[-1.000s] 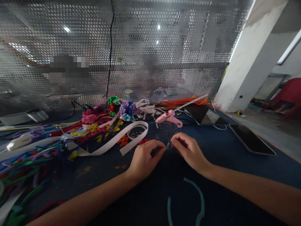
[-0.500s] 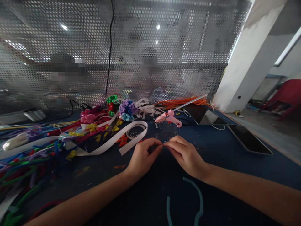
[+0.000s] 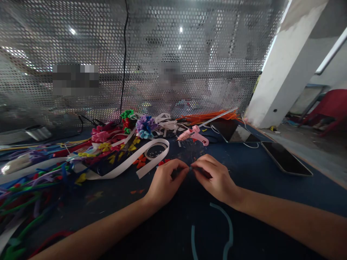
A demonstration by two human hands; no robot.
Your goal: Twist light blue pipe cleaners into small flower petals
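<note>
My left hand (image 3: 165, 182) and my right hand (image 3: 217, 177) meet fingertip to fingertip over the dark blue table (image 3: 260, 184), pinching a small teal piece (image 3: 190, 168) between them. Most of that piece is hidden by my fingers. Just beyond my hands lie a loop of white ribbon (image 3: 130, 162) and a roll of clear tape (image 3: 154, 151). A pink glue gun (image 3: 193, 134) rests a little farther back. Two curved teal pipe cleaners (image 3: 227, 227) lie near me between my forearms.
Piles of coloured pipe cleaners (image 3: 29, 187) and finished flowers (image 3: 146, 125) crowd the left and back. Orange pipe cleaners (image 3: 211, 117), a tablet (image 3: 234, 131) and a phone (image 3: 286, 159) lie at the right. A perforated metal screen (image 3: 189, 54) closes the back edge.
My hands, slightly apart a second ago, have come together so the fingertips touch on the small teal piece. The view has shifted slightly.
</note>
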